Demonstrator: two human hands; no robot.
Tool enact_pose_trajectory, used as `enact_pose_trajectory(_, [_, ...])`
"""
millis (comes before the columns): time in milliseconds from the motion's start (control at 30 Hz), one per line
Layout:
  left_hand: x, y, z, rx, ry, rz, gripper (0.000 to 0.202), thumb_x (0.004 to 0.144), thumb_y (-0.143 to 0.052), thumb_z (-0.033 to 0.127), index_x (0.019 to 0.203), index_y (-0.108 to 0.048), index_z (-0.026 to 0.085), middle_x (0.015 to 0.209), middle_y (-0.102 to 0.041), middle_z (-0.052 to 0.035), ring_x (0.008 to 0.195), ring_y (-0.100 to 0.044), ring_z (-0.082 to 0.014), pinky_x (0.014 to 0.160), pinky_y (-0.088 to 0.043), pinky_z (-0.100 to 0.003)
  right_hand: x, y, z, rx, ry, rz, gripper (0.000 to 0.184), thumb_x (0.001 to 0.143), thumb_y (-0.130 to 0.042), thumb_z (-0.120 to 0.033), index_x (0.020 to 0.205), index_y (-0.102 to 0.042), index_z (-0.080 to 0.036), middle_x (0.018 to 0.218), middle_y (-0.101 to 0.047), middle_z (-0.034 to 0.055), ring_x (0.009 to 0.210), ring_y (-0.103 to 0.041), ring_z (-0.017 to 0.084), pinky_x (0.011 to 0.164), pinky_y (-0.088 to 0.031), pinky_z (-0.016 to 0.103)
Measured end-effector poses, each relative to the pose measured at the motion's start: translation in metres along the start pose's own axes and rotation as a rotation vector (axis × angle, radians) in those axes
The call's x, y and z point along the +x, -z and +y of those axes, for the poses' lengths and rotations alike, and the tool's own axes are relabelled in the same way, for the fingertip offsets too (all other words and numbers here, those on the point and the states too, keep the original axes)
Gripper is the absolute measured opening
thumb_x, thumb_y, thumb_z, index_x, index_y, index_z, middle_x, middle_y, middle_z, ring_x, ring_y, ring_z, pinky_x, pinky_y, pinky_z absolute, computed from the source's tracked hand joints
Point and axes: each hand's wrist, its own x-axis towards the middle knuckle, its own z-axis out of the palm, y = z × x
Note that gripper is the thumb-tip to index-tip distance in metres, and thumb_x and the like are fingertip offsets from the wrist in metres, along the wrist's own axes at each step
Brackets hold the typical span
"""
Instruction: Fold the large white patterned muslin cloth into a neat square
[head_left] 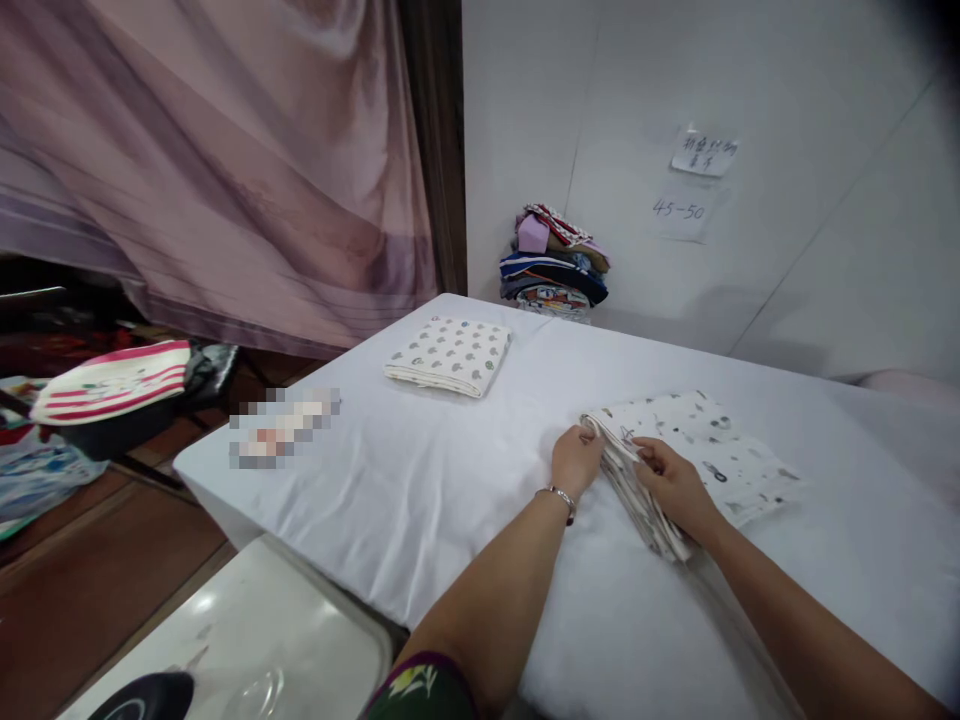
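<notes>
A white cloth with small grey and dark prints (pixel 701 440) lies folded in layers on the white-covered table, its near edge lifted a little. My left hand (pixel 577 460) pinches the cloth's left corner, and a bracelet circles that wrist. On the layered near edge, my right hand (pixel 675 485) grips the fabric between thumb and fingers; its fingertips are partly hidden by the folds. Farther back and to the left rests a second cloth (pixel 454 355), folded into a neat flat square with a grey print.
The table's white cover (pixel 360 500) is slightly wrinkled. A blurred-out item (pixel 285 428) lies near its left edge. Behind stands a stack of folded fabrics (pixel 555 265) by the wall. A white stool (pixel 247 640) is at the lower left, a pink curtain (pixel 262 150) behind.
</notes>
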Motion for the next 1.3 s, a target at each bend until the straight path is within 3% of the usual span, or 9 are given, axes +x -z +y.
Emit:
enact_pose_trajectory(133, [0.001,-0.002,0.002,0.027,-0.059,-0.041,0.010,0.072,-0.057,0.023,0.079,-0.062,0.018,0.078,-0.066,-0.0031,0.075,-0.059,-0.0152,0.069,-0.042,-0.024,0.004,-0.002,-0.008,-0.200,-0.002,-0.045,0.037,0.073,-0.049,-0.028,0.108,-0.057,-0.021,0.081,-0.064,0.0018,0.068,-0.057,0.016,0.062,-0.042,0.027])
enact_pose_trajectory(333, [0.003,-0.001,0.005,0.028,-0.041,0.010,0.007,0.073,-0.057,0.022,0.077,-0.060,0.018,0.080,-0.066,-0.0036,0.074,-0.058,-0.0147,0.067,-0.042,-0.023,0.008,0.000,-0.026,-0.440,0.017,-0.084,0.029,0.073,-0.052,-0.029,0.100,-0.061,-0.021,0.090,-0.067,0.0051,0.079,-0.059,0.021,0.065,-0.040,0.029])
enact_pose_trajectory(600, [0.000,-0.001,0.006,0.277,-0.085,-0.147,0.017,0.070,-0.054,0.028,0.058,-0.059,0.018,0.063,-0.063,-0.0055,0.064,-0.056,-0.0177,0.060,-0.038,-0.026,0.004,0.003,-0.026,-0.513,0.048,-0.075,0.025,0.079,-0.046,-0.026,0.099,-0.061,-0.021,0.094,-0.066,0.0053,0.081,-0.058,0.020,0.066,-0.039,0.028])
enact_pose_trajectory(867, [0.004,-0.006,0.001,-0.084,0.044,-0.283,0.017,0.067,-0.055,0.027,0.054,-0.055,0.016,0.047,-0.048,0.0031,0.049,-0.045,-0.0098,0.048,-0.034,-0.021,0.005,0.002,-0.022,-0.484,0.139,-0.034,0.021,0.081,-0.045,-0.025,0.095,-0.060,-0.020,0.095,-0.063,0.0044,0.086,-0.056,0.018,0.069,-0.038,0.027])
enact_pose_trajectory(1167, [-0.003,-0.011,0.008,-0.198,0.119,-0.273,0.011,0.073,-0.053,0.021,0.063,-0.052,0.016,0.047,-0.049,0.0050,0.043,-0.050,-0.0090,0.045,-0.037,-0.019,0.002,0.001,-0.031,-0.602,0.044,-0.135,0.022,0.082,-0.045,-0.031,0.094,-0.060,-0.019,0.096,-0.061,0.0052,0.084,-0.056,0.018,0.064,-0.035,0.025])
enact_pose_trajectory(1300, [-0.004,-0.010,0.008,-0.221,0.117,-0.276,0.013,0.075,-0.053,0.021,0.063,-0.052,0.016,0.045,-0.048,0.0052,0.042,-0.050,-0.0092,0.046,-0.037,-0.019,0.003,0.002,-0.030,-0.565,0.029,-0.131,0.027,0.083,-0.045,-0.033,0.099,-0.060,-0.017,0.101,-0.063,0.0073,0.090,-0.057,0.021,0.070,-0.038,0.027])
